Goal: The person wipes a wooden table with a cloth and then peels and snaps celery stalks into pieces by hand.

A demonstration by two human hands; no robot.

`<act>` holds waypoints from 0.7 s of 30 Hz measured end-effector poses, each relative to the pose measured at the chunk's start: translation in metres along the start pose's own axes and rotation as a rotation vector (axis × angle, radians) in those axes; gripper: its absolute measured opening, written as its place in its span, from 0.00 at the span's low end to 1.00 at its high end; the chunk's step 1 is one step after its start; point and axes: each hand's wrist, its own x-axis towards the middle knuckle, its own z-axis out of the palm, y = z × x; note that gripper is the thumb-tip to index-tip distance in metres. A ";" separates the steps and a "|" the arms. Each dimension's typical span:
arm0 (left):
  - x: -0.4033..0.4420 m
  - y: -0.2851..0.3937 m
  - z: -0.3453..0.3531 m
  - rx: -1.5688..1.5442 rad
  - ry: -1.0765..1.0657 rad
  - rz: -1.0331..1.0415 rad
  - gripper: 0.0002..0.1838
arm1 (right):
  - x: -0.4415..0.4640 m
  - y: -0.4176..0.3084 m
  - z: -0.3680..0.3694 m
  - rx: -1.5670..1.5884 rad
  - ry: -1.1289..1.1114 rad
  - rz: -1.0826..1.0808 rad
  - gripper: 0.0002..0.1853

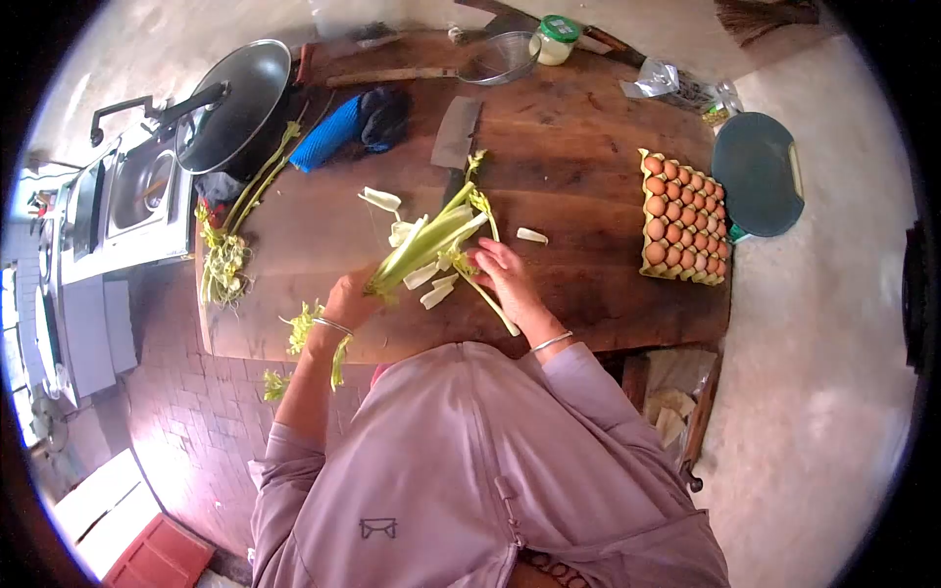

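Note:
My left hand (351,302) is closed around a bunch of pale green celery (421,250), which slants up and to the right over the wooden table. Leafy celery tops (302,328) stick out beside the left wrist. My right hand (508,279) has its fingers bent at the right side of the bunch, gripping a thin leafy celery stalk (498,309). Cut celery pieces (380,200) lie around and partly under the bunch. Beyond it rests a cleaver (457,132), its handle partly covered by the celery.
On the wooden table (578,127) are a tray of eggs (684,220), more celery with roots (225,265), a blue mesh roll (328,135), a strainer (500,59) and a green-lidded jar (557,41). A wok lid (235,106) stands at left; a dark green board (758,174) is at right.

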 end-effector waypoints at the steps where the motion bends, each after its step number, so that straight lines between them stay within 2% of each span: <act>1: 0.005 0.005 0.004 -0.040 -0.052 0.011 0.25 | 0.000 -0.006 0.008 0.071 -0.046 0.012 0.26; 2: 0.008 0.011 0.009 -0.040 -0.059 -0.040 0.25 | 0.004 -0.009 0.011 0.131 -0.088 -0.017 0.26; 3: 0.010 0.013 0.011 -0.044 -0.064 -0.033 0.25 | 0.005 -0.016 0.017 0.144 -0.036 -0.006 0.24; 5: 0.014 0.009 0.015 0.008 -0.002 0.234 0.24 | 0.012 -0.020 0.016 0.218 0.046 0.036 0.17; 6: 0.017 0.008 0.016 0.077 -0.004 0.250 0.25 | 0.011 -0.022 0.018 0.216 0.049 0.033 0.17; 10: 0.033 -0.011 0.020 0.037 -0.015 0.190 0.25 | 0.003 -0.031 0.020 0.288 0.118 -0.024 0.12; 12: 0.037 -0.009 0.016 0.165 -0.031 0.116 0.31 | -0.007 -0.036 0.019 0.410 0.089 -0.094 0.11; 17: 0.023 0.043 -0.009 0.416 0.014 0.239 0.38 | -0.027 -0.056 0.016 0.537 0.037 -0.181 0.10; 19: 0.020 0.066 -0.019 0.332 0.045 0.453 0.36 | -0.033 -0.066 0.021 0.566 -0.038 -0.200 0.09; 20: 0.016 0.076 -0.026 0.205 -0.082 0.537 0.36 | -0.037 -0.070 0.023 0.567 -0.103 -0.213 0.11; 21: 0.017 0.085 -0.030 0.240 -0.177 0.598 0.37 | -0.041 -0.075 0.026 0.545 -0.129 -0.229 0.12</act>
